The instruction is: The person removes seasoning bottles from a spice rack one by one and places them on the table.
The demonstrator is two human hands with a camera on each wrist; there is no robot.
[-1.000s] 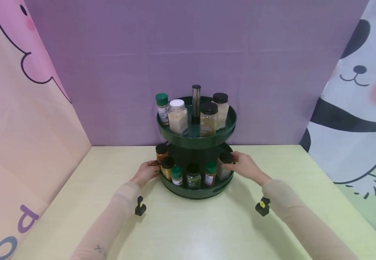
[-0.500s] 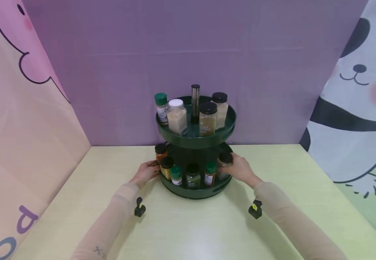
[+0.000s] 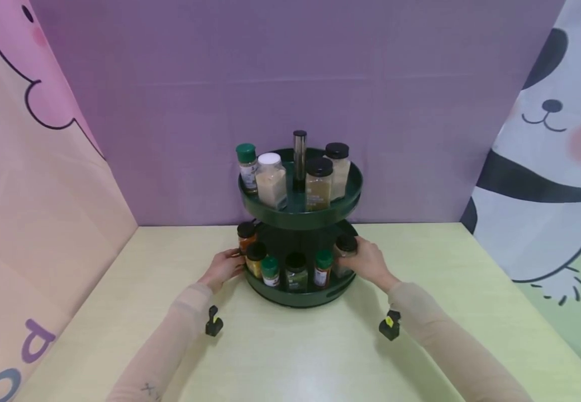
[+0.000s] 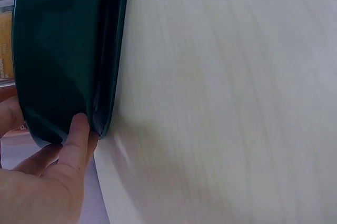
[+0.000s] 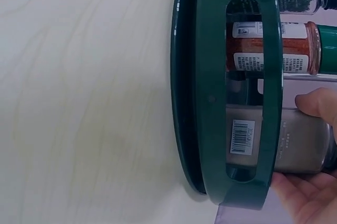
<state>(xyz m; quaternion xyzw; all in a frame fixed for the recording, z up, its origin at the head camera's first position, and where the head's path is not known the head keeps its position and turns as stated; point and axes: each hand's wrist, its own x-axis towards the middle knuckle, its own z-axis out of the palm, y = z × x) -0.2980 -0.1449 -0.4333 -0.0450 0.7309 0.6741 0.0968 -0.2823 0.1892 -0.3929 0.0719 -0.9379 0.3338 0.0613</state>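
Note:
A dark green two-tier round spice rack [image 3: 298, 220] stands on the table. At its left, my left hand [image 3: 222, 268] grips the lower tray's edge; in the left wrist view the thumb is at the rim and the fingertips [image 4: 79, 124] lie against the outer wall. On the lower tier's right side, my right hand [image 3: 368, 261] holds a black-lidded spice jar [image 5: 300, 140] of greyish-brown powder, thumb on one side and fingers on the other. This jar sits behind the slotted tray wall [image 5: 210, 98], beside a green-capped bottle of red spice [image 5: 271, 48]. Its lid is partly hidden.
Several jars share the lower tier, including a green-herb jar [image 3: 296, 273] and a yellow-spice jar [image 3: 256, 259]. Above are a white-lidded jar [image 3: 271, 181] and black-lidded jars [image 3: 318, 187] around a metal post [image 3: 299, 156]. A purple backdrop [image 3: 180, 139] hangs behind the table [image 3: 295, 357].
My right hand has moved a little left, and its thumb has come in against the black-lidded spice jar. The left hand stays at the tray's edge. The head view has shifted slightly.

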